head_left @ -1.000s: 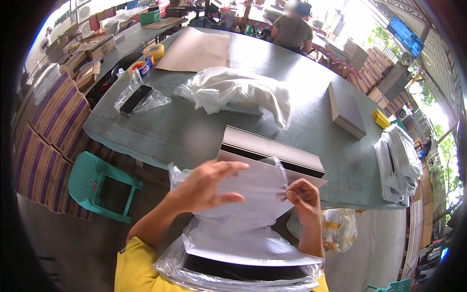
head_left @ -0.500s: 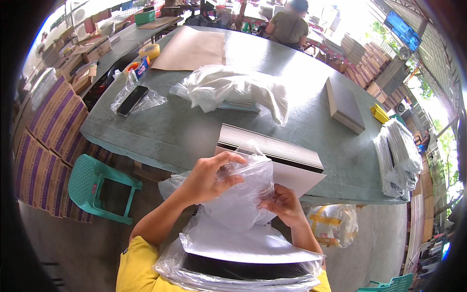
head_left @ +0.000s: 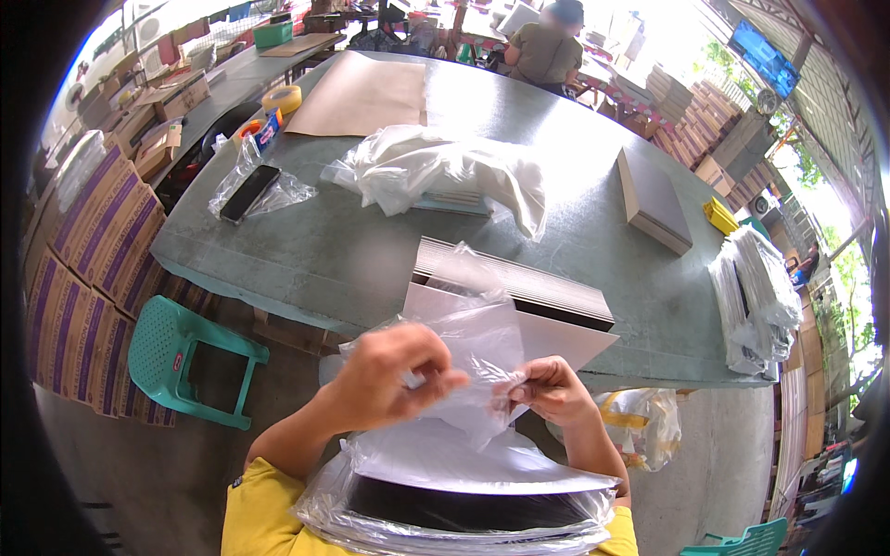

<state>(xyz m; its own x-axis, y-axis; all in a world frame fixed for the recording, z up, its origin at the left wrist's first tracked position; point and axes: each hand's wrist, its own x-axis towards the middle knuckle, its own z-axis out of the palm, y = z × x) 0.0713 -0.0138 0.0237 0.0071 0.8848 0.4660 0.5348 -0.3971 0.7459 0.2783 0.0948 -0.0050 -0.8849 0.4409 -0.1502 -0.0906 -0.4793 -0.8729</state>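
A clear plastic bag hangs crumpled over the near edge of the table. My right hand has its fingertips closed on the edge of this bag. Beside it on the left is my left hand, fingers curled and smeared by motion, close to the film; whether it grips any is unclear. Behind the bag lies a stack of boards with pale edges and a dark layer, a white sheet sticking out toward me. Against my body rests a plastic-wrapped bundle of white and black sheets.
The grey-green table carries a white plastic heap, a phone, brown paper, tape rolls, a dark thick board block and bagged sheets. A green stool stands left, near stacked cartons. Another person sits beyond.
My left hand has moved down and closer to my body, its fingers curling. My right hand still pinches the bag, and the film between the hands has shifted lower.
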